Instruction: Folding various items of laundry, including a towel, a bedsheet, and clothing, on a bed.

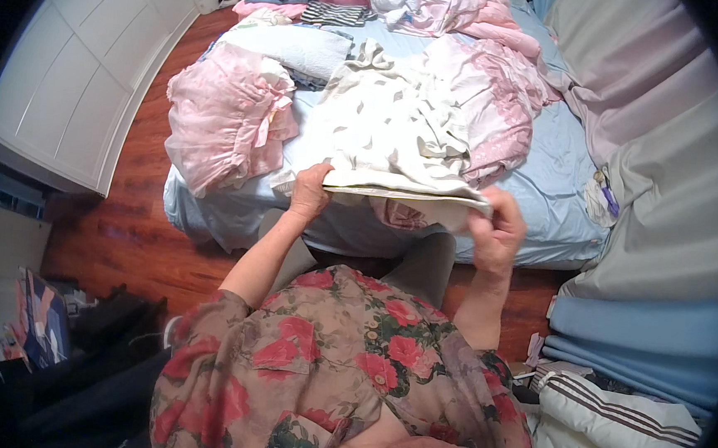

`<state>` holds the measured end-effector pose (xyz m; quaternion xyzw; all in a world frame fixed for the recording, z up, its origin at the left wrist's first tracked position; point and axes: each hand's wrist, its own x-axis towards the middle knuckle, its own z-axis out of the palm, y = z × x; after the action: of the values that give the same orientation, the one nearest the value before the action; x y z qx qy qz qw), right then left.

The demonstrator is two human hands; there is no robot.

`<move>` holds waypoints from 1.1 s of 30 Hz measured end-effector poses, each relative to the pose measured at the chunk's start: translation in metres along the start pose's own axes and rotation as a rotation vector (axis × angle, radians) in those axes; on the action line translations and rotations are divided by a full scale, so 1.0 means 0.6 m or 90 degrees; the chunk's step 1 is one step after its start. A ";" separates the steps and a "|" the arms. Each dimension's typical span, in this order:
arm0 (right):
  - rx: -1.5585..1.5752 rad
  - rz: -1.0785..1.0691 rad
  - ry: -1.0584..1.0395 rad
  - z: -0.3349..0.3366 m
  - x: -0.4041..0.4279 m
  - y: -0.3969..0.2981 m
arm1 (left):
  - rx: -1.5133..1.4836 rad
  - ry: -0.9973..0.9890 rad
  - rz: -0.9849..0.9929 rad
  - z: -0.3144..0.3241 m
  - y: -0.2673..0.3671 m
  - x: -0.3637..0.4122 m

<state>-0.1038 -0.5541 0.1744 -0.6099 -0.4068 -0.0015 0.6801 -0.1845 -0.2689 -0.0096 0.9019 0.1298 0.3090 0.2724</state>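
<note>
A white cloth garment with small grey marks (391, 120) lies spread over the near part of the bed, its near edge stretched between my two hands. My left hand (311, 189) grips that edge at its left end. At the right end, my right hand (497, 224) pinches the edge and holds it slightly beyond the bed's side. Pink patterned cloth (400, 213) shows beneath the edge. A pink ruffled garment (225, 121) lies left of the white one, and a pink patterned garment (504, 115) adjoins it on the right.
The bed bears a light blue sheet (556, 175). Folded white cloth (290, 47), a striped black-and-white cloth (335, 14) and other clothes lie farther back. Curtains (668, 171) hang along the right side. A white cabinet (78, 48) stands left, beyond the wooden floor (130, 195).
</note>
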 end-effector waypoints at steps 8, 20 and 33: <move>0.015 -0.036 0.284 -0.093 -0.022 -0.035 | 0.054 0.044 -0.054 -0.053 -0.103 -0.009; 0.045 -0.109 0.637 -0.174 -0.036 -0.085 | 0.171 0.279 0.078 -0.268 -0.043 0.095; 0.015 -0.038 0.592 -0.212 -0.025 -0.025 | -0.054 0.116 -0.078 -0.297 -0.043 0.092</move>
<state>-0.0512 -0.6708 0.1883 -0.5247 -0.0763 -0.2900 0.7967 -0.2553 -0.1525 0.1202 0.8482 0.1957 0.3774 0.3160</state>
